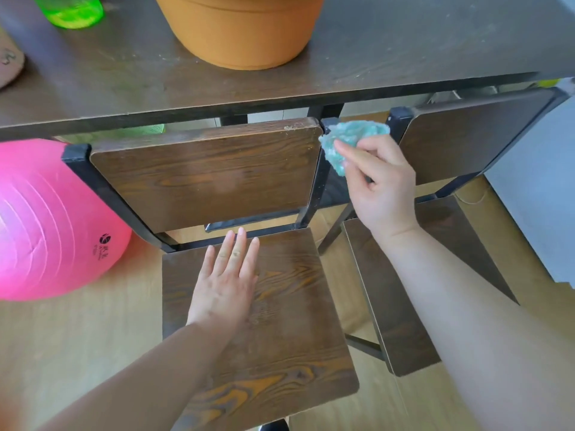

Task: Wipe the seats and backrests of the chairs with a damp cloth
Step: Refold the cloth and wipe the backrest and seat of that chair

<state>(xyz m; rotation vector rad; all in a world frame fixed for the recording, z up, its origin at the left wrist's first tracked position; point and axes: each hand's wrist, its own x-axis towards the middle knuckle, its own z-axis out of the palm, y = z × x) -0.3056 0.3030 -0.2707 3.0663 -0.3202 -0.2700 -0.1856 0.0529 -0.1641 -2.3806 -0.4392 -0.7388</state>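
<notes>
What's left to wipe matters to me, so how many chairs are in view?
2. One chair sits centre, the left hand resting on its seat. The second chair stands to its right, beyond the right hand holding the cloth. More may hide under the table.

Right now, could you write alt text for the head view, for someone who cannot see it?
A right hand pinches a teal cloth by the top corner of a chair's backrest, while the left hand lies flat on its seat. A second chair stands beside it.
</notes>
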